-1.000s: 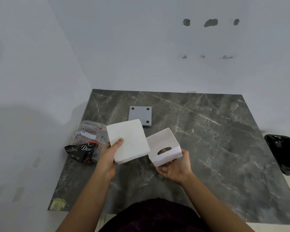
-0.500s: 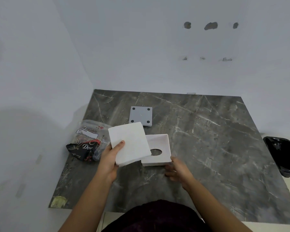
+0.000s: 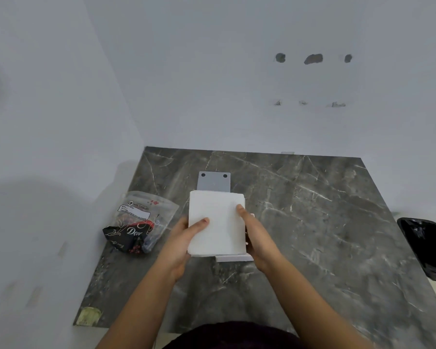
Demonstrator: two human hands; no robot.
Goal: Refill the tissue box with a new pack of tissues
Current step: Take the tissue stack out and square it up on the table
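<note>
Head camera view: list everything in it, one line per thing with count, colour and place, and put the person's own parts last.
tissue stack: 1, white, held over the middle of the table, hiding most of the box under it
tissue box: 1, white, on the table under the stack; only its near edge and a sliver on the right show
grey base plate: 1, grey with dark round pads, flat on the table behind the stack
tissue wrapper: 1, clear and black plastic, crumpled at the table's left edge
table: 1, dark grey marble pattern, set in a wall corner
bin: 1, black, off the table's right edge
wall: white, with several holes
left hand: 1, on the stack's left side
right hand: 1, on the stack's right side
</note>
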